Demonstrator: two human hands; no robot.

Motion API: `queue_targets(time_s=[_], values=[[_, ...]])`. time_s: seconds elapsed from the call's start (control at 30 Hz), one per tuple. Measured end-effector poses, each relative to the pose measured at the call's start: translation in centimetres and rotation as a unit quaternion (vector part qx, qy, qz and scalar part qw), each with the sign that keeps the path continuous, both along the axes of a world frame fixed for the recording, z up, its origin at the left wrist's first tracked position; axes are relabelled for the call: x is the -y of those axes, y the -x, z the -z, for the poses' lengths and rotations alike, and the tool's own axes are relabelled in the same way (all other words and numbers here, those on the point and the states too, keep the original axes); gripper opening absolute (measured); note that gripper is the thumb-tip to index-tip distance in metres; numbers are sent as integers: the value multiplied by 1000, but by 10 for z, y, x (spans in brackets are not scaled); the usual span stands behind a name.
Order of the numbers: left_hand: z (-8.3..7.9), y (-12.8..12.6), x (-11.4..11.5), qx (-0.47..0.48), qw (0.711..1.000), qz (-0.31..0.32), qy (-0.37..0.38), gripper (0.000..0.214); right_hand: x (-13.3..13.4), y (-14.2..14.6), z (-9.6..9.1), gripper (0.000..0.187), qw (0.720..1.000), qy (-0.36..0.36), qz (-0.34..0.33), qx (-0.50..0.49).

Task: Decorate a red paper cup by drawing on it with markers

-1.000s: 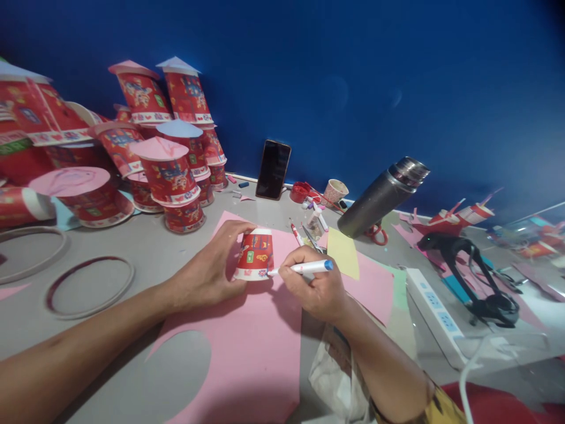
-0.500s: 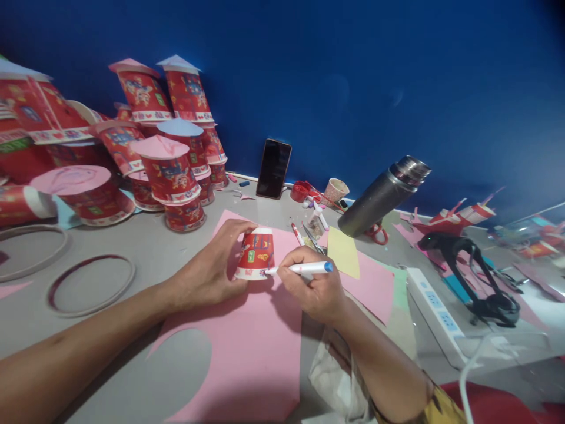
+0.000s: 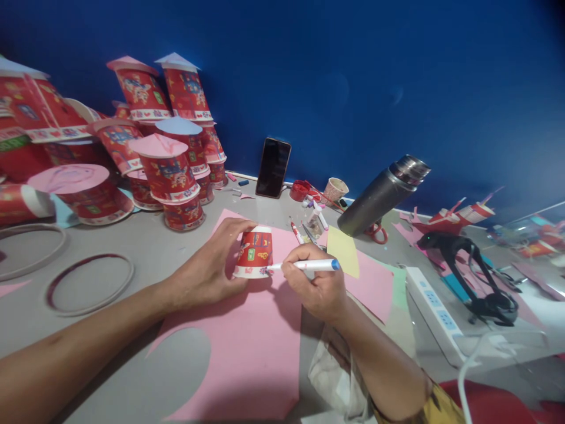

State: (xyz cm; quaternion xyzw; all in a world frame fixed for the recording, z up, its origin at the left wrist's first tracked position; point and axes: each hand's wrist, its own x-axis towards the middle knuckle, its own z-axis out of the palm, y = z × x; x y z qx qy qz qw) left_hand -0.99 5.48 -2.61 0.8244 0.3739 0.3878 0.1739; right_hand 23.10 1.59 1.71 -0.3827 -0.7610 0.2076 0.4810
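Note:
My left hand point(image 3: 216, 262) grips a red printed paper cup point(image 3: 255, 250) from its left side, thumb low and fingers at the top. The cup is upside down, its white rim band at the bottom carrying small coloured drawings. In my right hand point(image 3: 315, 285) is a white marker pen point(image 3: 311, 265) with a blue end. Its tip points left and meets, or nearly meets, the right part of the white band. Beneath both hands lies a cut sheet of pink paper point(image 3: 260, 353) with a rounded piece gone from its left edge.
Red paper cups point(image 3: 170, 168) with paper cone and disc tops are stacked at left, beside two rings point(image 3: 90, 312). A phone point(image 3: 273, 168) leans on the blue wall. A dark thermos point(image 3: 382, 194), yellow paper point(image 3: 343, 251) and a power strip point(image 3: 435, 312) are at right.
My right hand and the marker have shifted slightly to the right along the cup's band. My left hand still holds the cup in nearly the same place.

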Motion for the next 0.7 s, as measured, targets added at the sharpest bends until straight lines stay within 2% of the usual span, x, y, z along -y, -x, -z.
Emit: queue_targets(time_s=[0.17, 0.4, 0.7], values=[[-3, 0, 0, -12, 1000, -15, -23, 77, 1, -1, 0, 14, 1000, -10, 10, -12], [-12, -1, 2, -27, 996, -6, -81, 76, 3, 5, 4, 11, 997, -72, -4, 16], [-6, -3, 4, -21, 996, -25, -82, 77, 3, 5, 5, 12, 997, -65, -15, 40]])
